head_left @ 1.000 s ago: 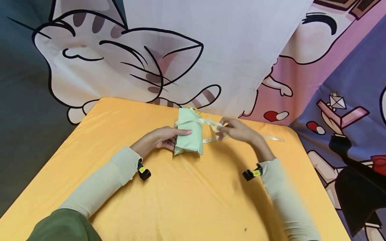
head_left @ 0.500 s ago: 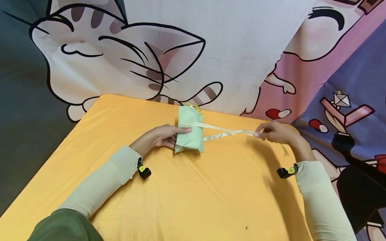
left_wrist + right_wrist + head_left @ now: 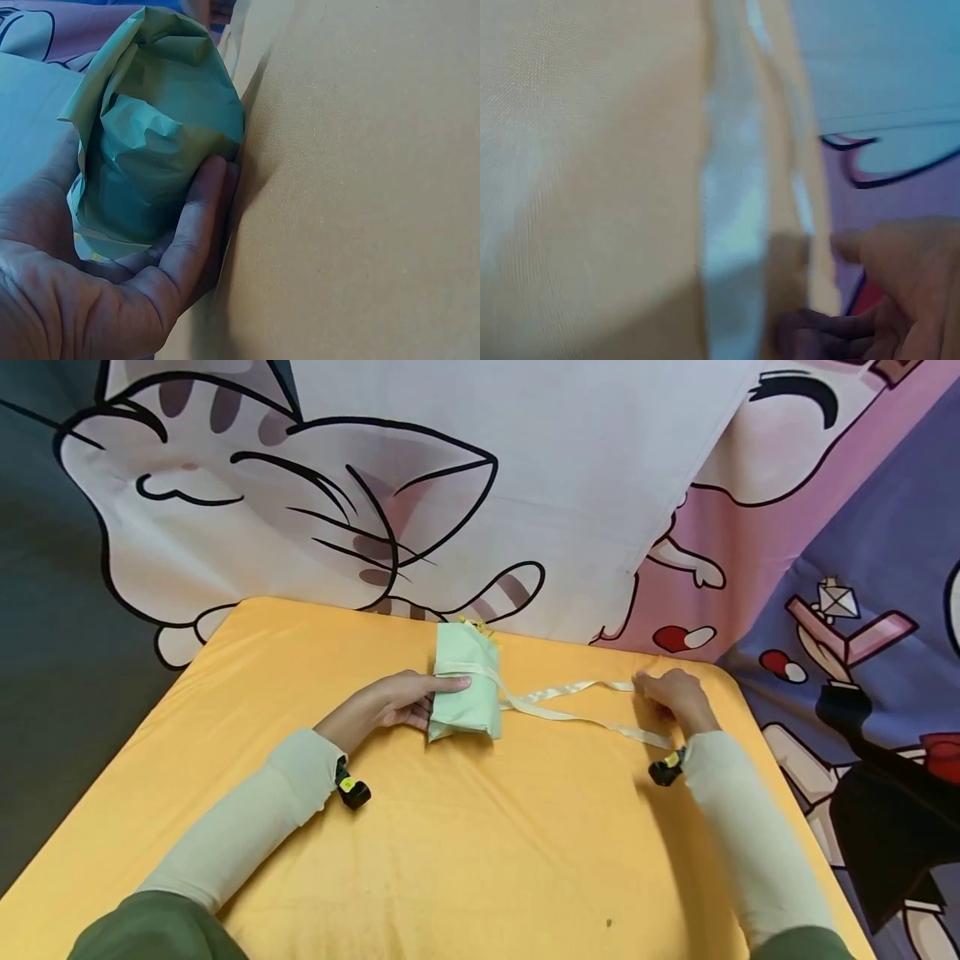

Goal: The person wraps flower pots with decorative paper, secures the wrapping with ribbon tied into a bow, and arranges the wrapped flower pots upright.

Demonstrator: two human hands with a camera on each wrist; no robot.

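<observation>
Here the parcel (image 3: 477, 703) sits in the left hand (image 3: 399, 698).

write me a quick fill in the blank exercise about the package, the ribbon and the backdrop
1. The left hand holds the package, whose wrapping is pale ____ in colour.
2. From the package, the ribbon stretches toward the person's ____ side.
3. The cartoon animal on the backdrop is a ____.

Missing words: green; right; cat

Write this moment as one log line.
left grip: holds mint oblong paper bundle | right grip: at flat cream satiny ribbon, pinch unclear
</observation>
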